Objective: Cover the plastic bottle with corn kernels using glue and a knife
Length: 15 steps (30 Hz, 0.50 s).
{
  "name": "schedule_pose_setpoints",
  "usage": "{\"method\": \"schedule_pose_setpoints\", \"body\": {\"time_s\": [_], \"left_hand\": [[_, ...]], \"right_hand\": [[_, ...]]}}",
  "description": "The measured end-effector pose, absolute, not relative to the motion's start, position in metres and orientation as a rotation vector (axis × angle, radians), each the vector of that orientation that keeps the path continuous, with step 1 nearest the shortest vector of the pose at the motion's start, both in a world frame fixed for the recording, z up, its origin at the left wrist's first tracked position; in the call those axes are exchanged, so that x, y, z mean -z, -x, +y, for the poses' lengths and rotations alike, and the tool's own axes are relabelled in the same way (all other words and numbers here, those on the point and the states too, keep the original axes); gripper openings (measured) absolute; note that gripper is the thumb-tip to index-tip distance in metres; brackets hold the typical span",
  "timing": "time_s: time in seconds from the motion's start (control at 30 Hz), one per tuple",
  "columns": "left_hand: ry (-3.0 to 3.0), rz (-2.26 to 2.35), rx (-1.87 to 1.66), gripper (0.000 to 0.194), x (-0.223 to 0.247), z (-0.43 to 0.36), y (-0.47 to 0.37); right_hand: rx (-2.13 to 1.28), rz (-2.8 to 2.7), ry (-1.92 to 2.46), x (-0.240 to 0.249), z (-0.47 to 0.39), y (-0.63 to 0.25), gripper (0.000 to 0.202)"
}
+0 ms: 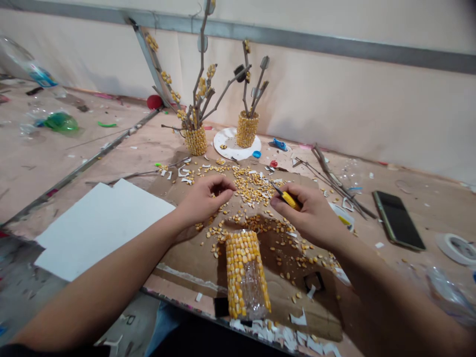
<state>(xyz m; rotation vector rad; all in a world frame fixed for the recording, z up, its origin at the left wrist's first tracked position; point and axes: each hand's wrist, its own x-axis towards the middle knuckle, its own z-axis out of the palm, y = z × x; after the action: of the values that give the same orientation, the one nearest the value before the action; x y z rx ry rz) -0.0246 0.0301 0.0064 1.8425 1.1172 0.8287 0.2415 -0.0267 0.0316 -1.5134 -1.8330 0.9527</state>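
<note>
My right hand point(305, 210) grips a yellow and black utility knife point(289, 199), its blade pointing up and to the left. Across from it, my left hand point(204, 198) is closed, thumb and fingertips drawn together; whatever they may pinch is too small to tell. Both hands are above loose corn kernels point(250, 186) scattered over a brown cardboard sheet point(178, 253). Nearest to me, a clear plastic bottle piece point(253, 287) stands partly covered with rows of corn kernels point(234, 270), a bare patch showing on its front right side.
Two kernel-covered pots point(195, 141) with twigs stand at the back, one on a white disc point(223, 144). White sheets point(107, 223) lie left; a phone point(398, 219), tape roll point(457, 248) and sticks point(329, 173) lie right. Paper scraps point(282, 334) line the front edge.
</note>
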Motion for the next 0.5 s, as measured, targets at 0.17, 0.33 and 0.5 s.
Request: {"method": "schedule_pose_setpoints", "body": {"time_s": [0.17,0.33,0.5], "left_hand": [[-1.713,1.045,-0.894,0.02,-0.006,0.028,0.025],[-1.64,1.013,-0.952,0.016,-0.007,0.023,0.024],[-1.439,1.056,-0.972,0.018,-0.009,0.017,0.021]], "right_hand": [[-0.928,-1.841,1.532,-0.03,-0.024,-0.242,0.025],[-0.925,-1.865,1.558,-0.028,-0.024,-0.243,0.026],[-0.923,-1.924,1.593,-0.029,-0.026,-0.239,0.022]]}}
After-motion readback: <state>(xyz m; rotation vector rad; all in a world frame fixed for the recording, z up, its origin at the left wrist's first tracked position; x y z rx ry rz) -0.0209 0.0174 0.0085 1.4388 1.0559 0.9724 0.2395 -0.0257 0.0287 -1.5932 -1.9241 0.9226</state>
